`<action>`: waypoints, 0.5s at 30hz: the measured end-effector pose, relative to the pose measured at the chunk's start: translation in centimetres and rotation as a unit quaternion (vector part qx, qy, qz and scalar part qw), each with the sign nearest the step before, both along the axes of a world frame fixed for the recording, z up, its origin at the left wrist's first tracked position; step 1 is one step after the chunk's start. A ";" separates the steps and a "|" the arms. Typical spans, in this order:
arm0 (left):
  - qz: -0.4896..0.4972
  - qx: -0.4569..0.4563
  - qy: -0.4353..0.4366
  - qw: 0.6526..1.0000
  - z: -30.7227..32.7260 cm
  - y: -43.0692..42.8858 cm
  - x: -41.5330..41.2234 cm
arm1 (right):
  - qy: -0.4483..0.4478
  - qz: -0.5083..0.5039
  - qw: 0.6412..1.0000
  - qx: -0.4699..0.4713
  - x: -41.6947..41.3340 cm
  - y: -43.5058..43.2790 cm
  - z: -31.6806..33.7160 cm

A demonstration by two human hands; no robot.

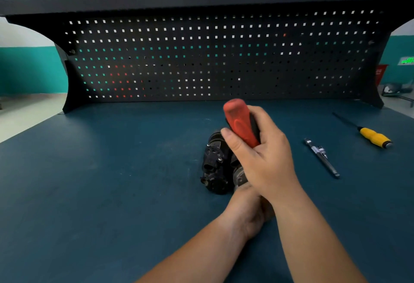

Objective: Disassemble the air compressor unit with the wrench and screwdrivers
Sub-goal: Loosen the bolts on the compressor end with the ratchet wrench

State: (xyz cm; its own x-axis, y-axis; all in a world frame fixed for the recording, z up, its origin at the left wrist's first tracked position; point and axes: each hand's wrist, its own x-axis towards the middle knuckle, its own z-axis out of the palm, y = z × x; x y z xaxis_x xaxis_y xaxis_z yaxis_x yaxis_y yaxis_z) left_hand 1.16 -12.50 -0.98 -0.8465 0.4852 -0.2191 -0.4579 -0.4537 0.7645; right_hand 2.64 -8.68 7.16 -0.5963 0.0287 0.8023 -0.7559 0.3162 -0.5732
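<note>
So the red screwdriver (239,119) is clenched in the right hand (264,159) over the compressor (215,166), mid bench (112,170). The left hand (244,209) sits at its 5 o'clock, grip can't be told. The screw could get stripped if the tip's tilted.
</note>
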 end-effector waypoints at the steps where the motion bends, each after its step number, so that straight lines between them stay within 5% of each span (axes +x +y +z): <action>1: 0.003 -0.013 -0.001 1.000 0.1 0.0 0.0 | 0.003 -0.001 1.000 -0.014 0.0 0.1 0.0; 9: 0.024 -0.045 -0.029 0.998 0.5 0.2 0.4 | 0.025 -0.030 0.971 -0.237 0.6 2.4 0.0; 15: 0.020 -0.051 -0.034 0.998 -0.1 0.3 0.1 | 0.062 0.016 0.954 -0.292 0.9 3.7 0.3</action>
State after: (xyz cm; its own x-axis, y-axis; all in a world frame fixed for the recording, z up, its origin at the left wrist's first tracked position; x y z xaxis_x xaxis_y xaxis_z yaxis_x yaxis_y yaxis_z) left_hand 1.21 -12.23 -1.06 -0.8468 0.4228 -0.3228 -0.4927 -0.3946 0.7756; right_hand 3.53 -4.99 7.48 -0.5063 0.4760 0.7191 -0.8332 -0.0551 -0.5502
